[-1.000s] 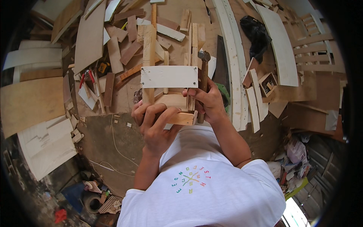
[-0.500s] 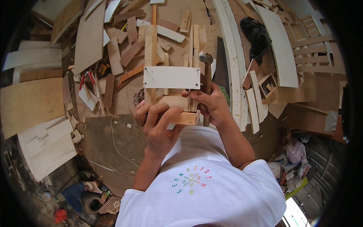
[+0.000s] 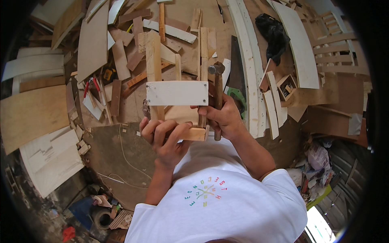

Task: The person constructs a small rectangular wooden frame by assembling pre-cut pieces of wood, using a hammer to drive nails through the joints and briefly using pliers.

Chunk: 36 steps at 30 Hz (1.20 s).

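Note:
In front of my chest is a small wooden frame (image 3: 153, 60) with two long uprights. A white board (image 3: 177, 93) crosses it, with dark nail or screw heads near its ends. My left hand (image 3: 166, 141) is closed on the frame's near end, its fingers curled over a light wooden block. With my right hand (image 3: 228, 119) I grip both a hammer (image 3: 218, 87) and the frame's right side. The hammer stands roughly upright beside the frame, its metal head at the top and its wooden handle against my palm. Some fingertips are hidden behind the wood.
Wood offcuts (image 3: 120, 58) litter the bench on the left, near red-handled pliers (image 3: 96, 84) and a yellow-black tape measure (image 3: 108, 74). Long white strips (image 3: 248, 60) run along the right, by a black plastic bag (image 3: 272, 36) and a small wooden box (image 3: 287, 88) of fasteners.
The frame has shifted slightly left and closer to me, and its uprights now appear lower. Both hands moved with it, keeping their grip; the hammer came along in the right.

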Each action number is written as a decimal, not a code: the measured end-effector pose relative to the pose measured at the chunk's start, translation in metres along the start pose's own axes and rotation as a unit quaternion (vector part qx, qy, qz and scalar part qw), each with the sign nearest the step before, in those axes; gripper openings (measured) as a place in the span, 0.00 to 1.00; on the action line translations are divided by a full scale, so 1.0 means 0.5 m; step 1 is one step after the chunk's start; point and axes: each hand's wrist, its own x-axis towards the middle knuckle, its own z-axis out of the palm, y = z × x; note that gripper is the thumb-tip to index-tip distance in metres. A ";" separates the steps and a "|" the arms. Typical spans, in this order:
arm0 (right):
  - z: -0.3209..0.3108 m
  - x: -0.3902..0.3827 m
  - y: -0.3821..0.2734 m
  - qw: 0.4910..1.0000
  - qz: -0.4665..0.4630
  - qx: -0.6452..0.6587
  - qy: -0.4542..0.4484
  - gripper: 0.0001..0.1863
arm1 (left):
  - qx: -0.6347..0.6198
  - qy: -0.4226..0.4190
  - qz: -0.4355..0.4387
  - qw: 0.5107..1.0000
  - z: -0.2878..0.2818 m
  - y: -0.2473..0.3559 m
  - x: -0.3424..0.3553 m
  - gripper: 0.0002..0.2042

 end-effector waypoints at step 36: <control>0.095 0.130 0.452 0.916 -0.236 -0.262 0.193 0.29 | -0.025 0.008 -0.035 0.999 0.170 -0.344 -0.278 0.17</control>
